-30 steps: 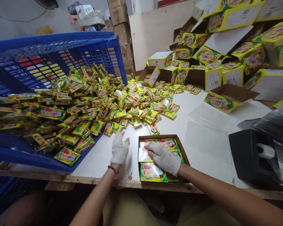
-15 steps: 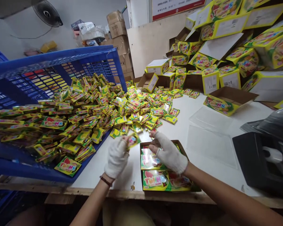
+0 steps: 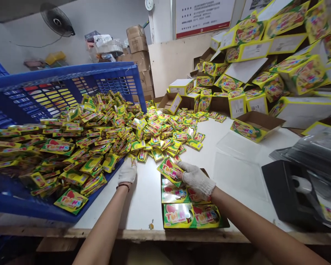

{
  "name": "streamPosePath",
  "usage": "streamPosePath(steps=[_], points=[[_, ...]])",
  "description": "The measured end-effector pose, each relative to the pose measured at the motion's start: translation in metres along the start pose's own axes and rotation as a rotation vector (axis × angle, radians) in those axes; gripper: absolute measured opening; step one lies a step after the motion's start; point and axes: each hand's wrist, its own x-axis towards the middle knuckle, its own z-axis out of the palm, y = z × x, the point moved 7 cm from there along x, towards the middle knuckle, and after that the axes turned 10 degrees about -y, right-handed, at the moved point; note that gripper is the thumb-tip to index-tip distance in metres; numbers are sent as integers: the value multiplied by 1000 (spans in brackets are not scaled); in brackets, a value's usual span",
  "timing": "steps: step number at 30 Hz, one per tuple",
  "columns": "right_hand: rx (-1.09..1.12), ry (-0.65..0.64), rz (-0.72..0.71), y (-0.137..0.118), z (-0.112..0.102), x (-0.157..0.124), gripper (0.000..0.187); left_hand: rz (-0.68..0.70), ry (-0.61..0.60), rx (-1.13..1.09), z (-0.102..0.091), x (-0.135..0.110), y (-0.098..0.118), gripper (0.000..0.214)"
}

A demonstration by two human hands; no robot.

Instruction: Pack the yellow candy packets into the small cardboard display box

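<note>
Pinched by the right hand (image 3: 197, 177) in its white fingerless glove, one flat green-and-yellow cardboard pack (image 3: 168, 170) is tilted over the far left part of the open brown-lined carton (image 3: 225, 221). The similarly gloved left hand (image 3: 127, 171) reaches the loose heap of packs (image 3: 151, 129); whether it grasps one, I cannot tell. Placing seems in hand; next probably calls for levelling the pack.

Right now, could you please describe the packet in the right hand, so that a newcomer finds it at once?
On the white table, find the open box near the front edge. Over its far left corner, the gloved right hand holds the packet. Unlike the packets lying in the box, this one is tilted and pinched by fingers.
</note>
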Motion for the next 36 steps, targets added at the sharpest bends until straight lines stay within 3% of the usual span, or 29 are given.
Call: streamPosePath(steps=[4,9,11,16,20,23,25,27,31,34,36], points=[[-82,-5,-61,-22,-12,7,28,27,-7,-175,-8,-31,25,29],[-329,1,-154,-51,-20,22,23,177,-350,-648,20,-87,84,51],[-368,-52,-121,-50,-20,24,27,197,-396,-756,30,-102,96,52],[-509,-28,21,-20,-31,20,22,180,-247,-640,48,-117,92,47],[-496,-50,10,-3,-25,23,22,193,-172,-566,57,-113,92,39],[-477,-7,15,-4,-27,24,27,116,-270,-599,60,-99,94,46],[-458,49,-3,-10,-31,22,28,91,-406,-731,64,-93,101,54],[-414,115,-31,-17,-35,19,27,65,-438,-895,63,-91,106,59],[-310,148,-45,-23,-34,16,30,7,-335,-1061,62,-102,104,60],[-317,45,-32,-18,-25,18,28,35,-230,-933,57,-111,98,48],[-422,73,-59,-18,-24,17,21,74,-133,-782,49,-116,93,40]])
